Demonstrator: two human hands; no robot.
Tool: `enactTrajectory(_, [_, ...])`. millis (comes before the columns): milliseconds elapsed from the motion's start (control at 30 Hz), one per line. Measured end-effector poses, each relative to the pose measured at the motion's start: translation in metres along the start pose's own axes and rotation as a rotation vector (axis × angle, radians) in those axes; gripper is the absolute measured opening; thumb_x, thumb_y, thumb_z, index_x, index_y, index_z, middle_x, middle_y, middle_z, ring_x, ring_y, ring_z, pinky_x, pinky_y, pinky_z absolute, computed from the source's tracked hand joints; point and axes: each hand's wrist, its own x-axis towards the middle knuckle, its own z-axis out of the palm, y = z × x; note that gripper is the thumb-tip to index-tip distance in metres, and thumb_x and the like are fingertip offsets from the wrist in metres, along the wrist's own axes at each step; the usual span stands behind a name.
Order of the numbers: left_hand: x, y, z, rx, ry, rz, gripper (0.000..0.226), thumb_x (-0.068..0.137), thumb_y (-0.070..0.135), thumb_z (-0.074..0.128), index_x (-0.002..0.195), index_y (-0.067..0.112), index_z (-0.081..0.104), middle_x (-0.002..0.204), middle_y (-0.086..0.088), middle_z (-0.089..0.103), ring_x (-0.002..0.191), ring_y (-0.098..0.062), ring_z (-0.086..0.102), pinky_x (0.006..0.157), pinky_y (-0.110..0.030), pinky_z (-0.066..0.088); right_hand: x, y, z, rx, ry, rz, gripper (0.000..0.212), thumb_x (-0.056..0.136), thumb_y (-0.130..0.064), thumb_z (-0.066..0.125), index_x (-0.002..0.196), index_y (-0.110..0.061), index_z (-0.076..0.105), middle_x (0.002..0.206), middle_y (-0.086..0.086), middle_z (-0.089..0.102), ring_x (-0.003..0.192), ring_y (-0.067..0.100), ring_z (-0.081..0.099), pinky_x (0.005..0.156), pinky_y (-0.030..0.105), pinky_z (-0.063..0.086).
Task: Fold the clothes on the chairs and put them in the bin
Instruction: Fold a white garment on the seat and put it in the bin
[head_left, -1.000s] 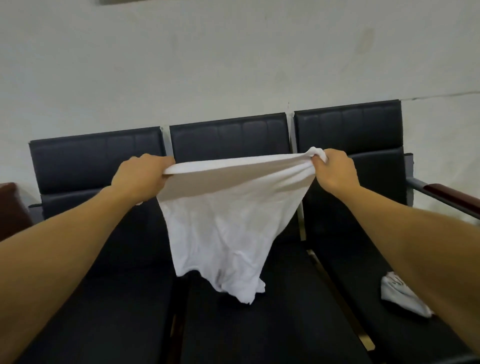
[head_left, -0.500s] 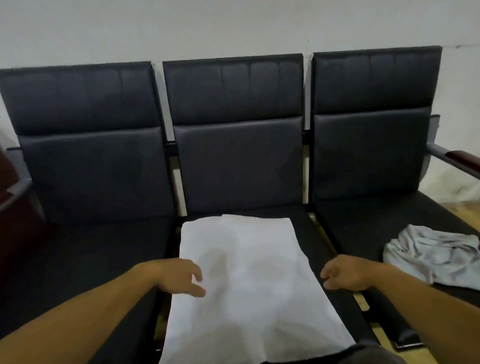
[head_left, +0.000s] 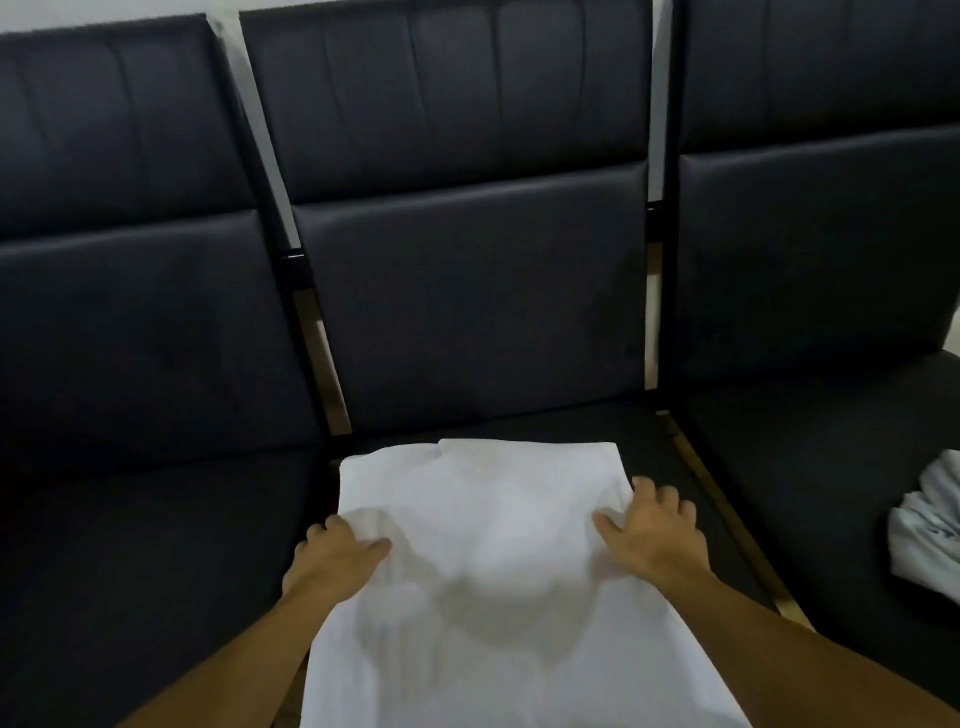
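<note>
The left hand (head_left: 332, 558) lay at the left edge of the white garment (head_left: 483, 545), its fingers curled in and pinching a small ridge of cloth beside the thumb, so that the fabric puckered there. The right hand (head_left: 652, 535) rested flat on the garment's right edge, fingers straight and spread apart, the palm pressing the cloth down against the seat and the fingertips reaching just over the edge onto the dark cushion. The garment was spread out on the seat of the middle chair (head_left: 467, 291), running from near the back of the seat to its front edge and out of the bottom of the view; it looked like thin, soft, plain white fabric, roughly rectangular, mostly smooth with faint creases and a folded layer showing along its far edge. The three chairs stood side by side, padded in dark, matte, leather-like material with stitched vertical panels on the upper backrests and metal frame bars showing in the gaps between them. On the seat of the right chair (head_left: 810, 249), toward its right edge, lay a crumpled pale grey garment (head_left: 930, 525) in loose folds, well apart from both hands.
</note>
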Motion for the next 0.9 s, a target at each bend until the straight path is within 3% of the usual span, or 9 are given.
enactTrajectory(200, [0.033,0.0,-0.015,-0.188,0.057,0.065,0.02,0.089,0.02,0.068,0.089,0.001,0.061,0.093,-0.014,0.065,0.093,-0.032,0.064,0.082,-0.039,0.053,0.037,-0.032,0.002,0.351,-0.08,0.101,0.019,0.095,-0.027,0.062,0.11,-0.015,0.063,0.098,0.005,0.064,0.083,0.019,0.06,0.074,0.032,0.051])
enactTrajectory(333, [0.03,0.01,-0.037,-0.82,-0.073,0.038,0.017,0.087,-0.002,0.066,0.104,0.001,0.063,0.11,-0.027,0.066,0.095,-0.039,0.067,0.083,-0.045,0.055,0.046,-0.042,-0.005,0.875,-0.072,0.116,0.015,0.094,-0.006,0.055,0.101,-0.017,0.064,0.101,0.014,0.063,0.078,0.022,0.059,0.07,0.032,0.049])
enactTrajectory(400, [0.015,0.006,-0.05,-1.057,-0.255,0.063,0.035,0.087,-0.011,0.062,0.116,0.008,0.064,0.119,-0.025,0.067,0.107,-0.043,0.068,0.087,-0.051,0.058,0.042,-0.031,-0.011,1.018,-0.308,0.102,0.034,0.084,0.004,0.056,0.098,-0.021,0.073,0.108,0.012,0.067,0.087,0.025,0.065,0.076,0.036,0.056])
enactTrajectory(467, [-0.001,-0.005,-0.063,-1.005,-0.539,0.147,0.043,0.088,-0.014,0.056,0.121,0.011,0.069,0.121,-0.018,0.07,0.109,-0.036,0.07,0.086,-0.048,0.058,0.034,-0.01,-0.021,0.84,-0.699,-0.009,0.048,0.077,0.007,0.057,0.108,-0.024,0.077,0.118,0.011,0.07,0.104,0.032,0.069,0.084,0.044,0.06])
enactTrajectory(567, [-0.015,-0.013,-0.077,-0.362,-0.831,0.239,0.028,0.094,0.0,0.06,0.107,0.015,0.08,0.123,-0.007,0.07,0.11,-0.023,0.07,0.086,-0.034,0.058,0.017,0.01,-0.042,0.325,-1.0,-0.073,0.043,0.08,0.001,0.057,0.112,-0.02,0.076,0.105,0.007,0.075,0.1,0.024,0.072,0.084,0.039,0.06])
enactTrajectory(667, [-0.011,-0.002,-0.072,0.006,-0.667,0.349,0.02,0.094,0.032,0.068,0.087,0.021,0.082,0.101,0.005,0.074,0.092,-0.013,0.069,0.083,-0.027,0.056,0.015,0.005,-0.047,0.013,-0.865,-0.079,0.028,0.082,-0.031,0.064,0.103,-0.017,0.075,0.087,-0.001,0.077,0.076,0.015,0.068,0.08,0.033,0.057])
enactTrajectory(733, [-0.003,0.016,-0.058,0.064,-0.329,0.487,0.037,0.094,0.04,0.066,0.071,0.013,0.074,0.075,-0.001,0.067,0.073,-0.018,0.064,0.076,-0.034,0.054,0.023,-0.006,-0.036,-0.051,-0.512,-0.168,0.032,0.083,-0.051,0.062,0.093,-0.022,0.069,0.091,0.002,0.075,0.077,0.015,0.066,0.075,0.032,0.053])
enactTrajectory(800, [0.003,0.036,-0.042,0.014,-0.095,0.525,0.032,0.092,0.041,0.068,0.076,0.013,0.065,0.079,-0.002,0.066,0.076,-0.02,0.065,0.076,-0.039,0.056,0.023,-0.023,-0.02,0.034,-0.164,-0.216,0.035,0.084,-0.061,0.059,0.096,-0.028,0.059,0.098,-0.003,0.069,0.086,0.016,0.064,0.077,0.034,0.053])
enactTrajectory(900, [0.007,0.061,-0.022,-0.019,-0.203,0.419,0.032,0.088,0.05,0.068,0.104,0.022,0.062,0.102,0.003,0.067,0.091,-0.014,0.065,0.079,-0.035,0.056,0.019,-0.052,-0.002,0.135,-0.212,-0.192,0.051,0.078,-0.064,0.064,0.119,-0.035,0.052,0.115,-0.005,0.06,0.105,0.02,0.061,0.084,0.035,0.051])
